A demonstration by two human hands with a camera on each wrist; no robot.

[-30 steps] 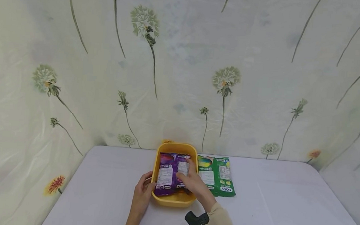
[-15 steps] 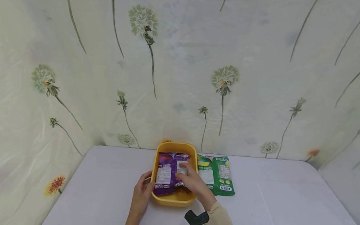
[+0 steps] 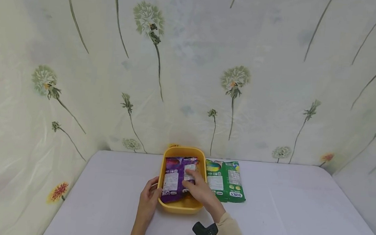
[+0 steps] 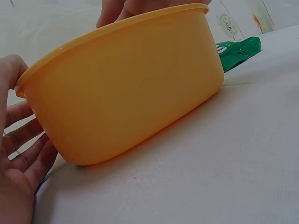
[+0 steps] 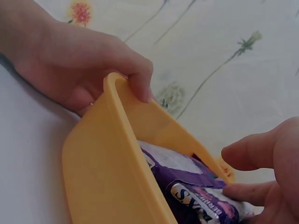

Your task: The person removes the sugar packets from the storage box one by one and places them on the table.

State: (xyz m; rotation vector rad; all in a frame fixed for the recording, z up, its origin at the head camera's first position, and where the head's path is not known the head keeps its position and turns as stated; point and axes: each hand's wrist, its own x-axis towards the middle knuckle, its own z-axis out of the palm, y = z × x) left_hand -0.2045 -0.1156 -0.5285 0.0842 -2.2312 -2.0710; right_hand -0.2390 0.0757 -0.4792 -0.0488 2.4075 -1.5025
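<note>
A yellow plastic tub (image 3: 181, 209) stands at the table's back edge. Inside it lies a purple candy bag (image 3: 171, 182), label side up, sloping in the right wrist view. My left hand (image 3: 147, 204) holds the tub's near-left corner. Its thumb hooks over the rim and the other fingers lie against the outer wall, as the left wrist view shows. My right hand (image 3: 200, 191) reaches in over the right rim and touches the bag, thumb and index finger apart. Just right of the tub lies a green candy bag (image 3: 228, 180). Whatever lies under the purple bag is hidden.
A white cloth covers the table (image 3: 286, 211). Directly behind it hangs a curtain (image 3: 184, 77) printed with dandelions, which also runs along both sides. A black wrist device (image 3: 204, 231) sits at the right cuff.
My right index finger has drawn back slightly to the left and nearer me across the purple bag. My left hand keeps its place on the tub. The head view has shifted a little.
</note>
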